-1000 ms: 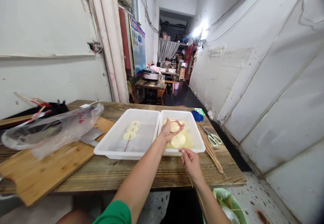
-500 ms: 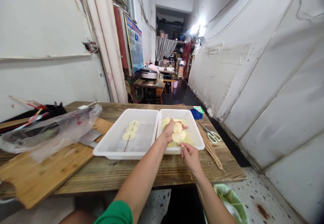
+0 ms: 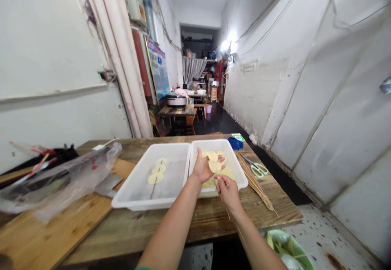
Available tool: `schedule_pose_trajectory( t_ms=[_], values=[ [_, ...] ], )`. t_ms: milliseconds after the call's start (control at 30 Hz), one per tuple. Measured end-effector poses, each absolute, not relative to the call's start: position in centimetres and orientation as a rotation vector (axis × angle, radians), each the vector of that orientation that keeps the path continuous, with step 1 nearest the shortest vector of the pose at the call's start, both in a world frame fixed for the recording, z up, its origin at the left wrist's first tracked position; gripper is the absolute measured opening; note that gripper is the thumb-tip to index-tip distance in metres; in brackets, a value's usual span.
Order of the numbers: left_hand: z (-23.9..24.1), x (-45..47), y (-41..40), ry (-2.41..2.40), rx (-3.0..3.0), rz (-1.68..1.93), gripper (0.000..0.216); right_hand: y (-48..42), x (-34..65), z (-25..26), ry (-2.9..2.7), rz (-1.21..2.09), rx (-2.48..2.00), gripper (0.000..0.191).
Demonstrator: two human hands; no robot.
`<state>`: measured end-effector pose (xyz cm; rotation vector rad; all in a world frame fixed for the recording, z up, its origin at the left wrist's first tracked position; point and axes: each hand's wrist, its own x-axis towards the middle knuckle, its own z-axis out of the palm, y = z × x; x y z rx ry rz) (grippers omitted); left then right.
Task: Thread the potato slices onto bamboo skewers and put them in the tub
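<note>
My left hand is palm up over the right-hand white tray, thumb raised and fingers stretched out. Thin, round, pale yellow slices, which look like potato, lie against its palm and fingers. Just below them, my right hand pinches a thin bamboo skewer, whose tail shows beneath the hand. Whether its tip runs through the slices is hard to make out. More yellow slices lie in that tray under my hands. In the left-hand white tray, a skewer carries three slices in a row.
Right of the trays lie a bundle of bamboo skewers, scissors and a blue cloth. A wooden board, a blade and a plastic bag occupy the left. A green bin stands below the table's right edge.
The view has tilted up, so the table sits lower. My left thumb has lifted away from the slices and that hand has opened wider. My right hand keeps its pinch.
</note>
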<state>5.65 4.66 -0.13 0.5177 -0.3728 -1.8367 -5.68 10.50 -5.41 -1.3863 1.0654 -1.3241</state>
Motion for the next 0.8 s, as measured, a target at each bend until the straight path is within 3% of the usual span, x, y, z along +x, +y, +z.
schedule_pose_trajectory(
  t_ms=[133,400,800],
  values=[
    [-0.1,5.5,5.0,-0.450,0.575,-1.844,0.054,10.0,-4.7,-4.5,1.175,-1.347,-1.463,0.030],
    [0.3,5.7,5.3,-0.382,0.548,-1.854,0.062,9.9,-4.1,-3.4,1.286,-1.322,-1.584,0.027],
    [-0.9,5.0,5.1,-0.471,0.570,-1.828,0.045,9.2,-4.0,-2.9,1.382,-1.250,-1.534,0.027]
  ],
)
